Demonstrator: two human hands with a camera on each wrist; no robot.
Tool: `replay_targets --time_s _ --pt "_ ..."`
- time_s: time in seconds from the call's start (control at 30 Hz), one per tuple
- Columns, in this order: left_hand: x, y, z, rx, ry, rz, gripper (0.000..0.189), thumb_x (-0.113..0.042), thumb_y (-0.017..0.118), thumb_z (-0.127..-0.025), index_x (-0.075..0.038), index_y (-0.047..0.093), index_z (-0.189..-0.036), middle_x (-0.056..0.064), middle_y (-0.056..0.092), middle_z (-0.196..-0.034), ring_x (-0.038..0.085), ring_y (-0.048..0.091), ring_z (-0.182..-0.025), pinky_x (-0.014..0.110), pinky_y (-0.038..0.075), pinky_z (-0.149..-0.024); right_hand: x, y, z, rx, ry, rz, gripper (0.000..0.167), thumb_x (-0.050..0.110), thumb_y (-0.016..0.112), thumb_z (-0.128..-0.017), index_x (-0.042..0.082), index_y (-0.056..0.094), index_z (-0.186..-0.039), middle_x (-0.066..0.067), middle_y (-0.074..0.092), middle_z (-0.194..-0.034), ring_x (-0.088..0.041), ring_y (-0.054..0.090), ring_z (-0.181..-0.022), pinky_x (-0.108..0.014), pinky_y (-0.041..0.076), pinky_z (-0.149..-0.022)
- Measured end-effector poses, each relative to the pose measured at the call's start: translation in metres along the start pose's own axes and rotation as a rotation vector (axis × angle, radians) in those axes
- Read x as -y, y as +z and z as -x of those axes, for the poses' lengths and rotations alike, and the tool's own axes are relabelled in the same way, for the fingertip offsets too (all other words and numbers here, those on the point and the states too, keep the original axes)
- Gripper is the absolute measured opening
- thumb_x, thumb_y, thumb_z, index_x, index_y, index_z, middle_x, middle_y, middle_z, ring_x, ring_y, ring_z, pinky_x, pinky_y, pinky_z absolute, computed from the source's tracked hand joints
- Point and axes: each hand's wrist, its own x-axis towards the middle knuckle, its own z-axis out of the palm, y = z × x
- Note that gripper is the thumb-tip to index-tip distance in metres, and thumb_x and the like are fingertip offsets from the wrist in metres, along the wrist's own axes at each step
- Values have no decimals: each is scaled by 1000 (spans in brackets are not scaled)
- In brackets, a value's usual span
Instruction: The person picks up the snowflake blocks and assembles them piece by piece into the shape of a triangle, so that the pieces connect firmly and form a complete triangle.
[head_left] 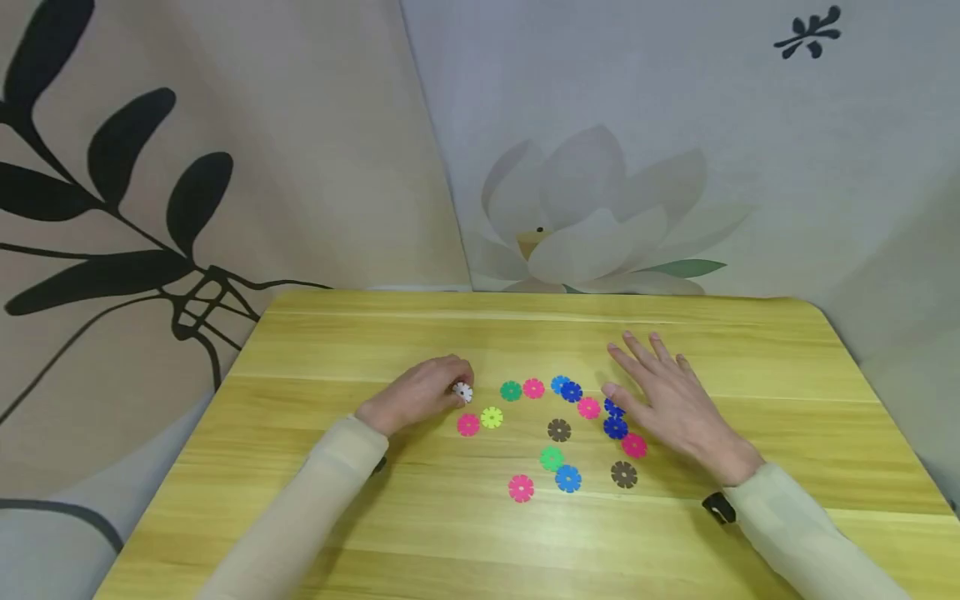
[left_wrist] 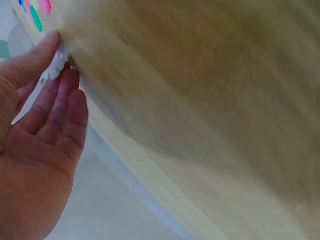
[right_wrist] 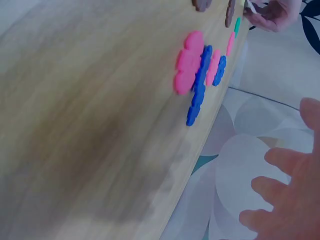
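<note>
Pinching white disc (head_left: 464, 392) in left hand (head_left: 417, 395), right hand (head_left: 675, 408) outspread

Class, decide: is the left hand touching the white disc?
Touching: the left wrist view shows the left hand pinching the white disc between thumb and fingers.

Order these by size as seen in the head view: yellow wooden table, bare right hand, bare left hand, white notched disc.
1. Yellow wooden table
2. Bare right hand
3. Bare left hand
4. White notched disc, partly covered

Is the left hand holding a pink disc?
No, the left hand pinches a white disc between thumb and fingers.
</note>
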Motion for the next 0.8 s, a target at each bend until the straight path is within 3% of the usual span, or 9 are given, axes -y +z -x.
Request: replay_targets --time_s 0.27,0.5,0.8 --pt "-9 3 4 -86 -72 180 11 -6 70 -98 -16 71 -103 -8 71 -96 8 65 -91 28 57 -85 11 8 -8 10 -44 50 70 56 47 -106 14 36 -162 -14 23 -170 -48 13 -155 -75 15 -116" --pt "-24 2 9 -154 -66 242 9 -9 72 -97 -15 72 -105 -6 72 -96 9 65 -88 26 57 -80 18 15 -20 24 -106 8 68 52 51 -106 10 40 -159 -16 28 -168 -46 20 -154 -72 22 -116" --pt "-39 0 15 -229 -46 342 9 -9 72 -97 -14 72 -105 -1 73 -100 10 65 -90 27 58 -81 21 21 -34 80 -176 -72 57 34 63 -105 1 52 -149 -22 44 -157 -46 37 -146 -63 33 -115"
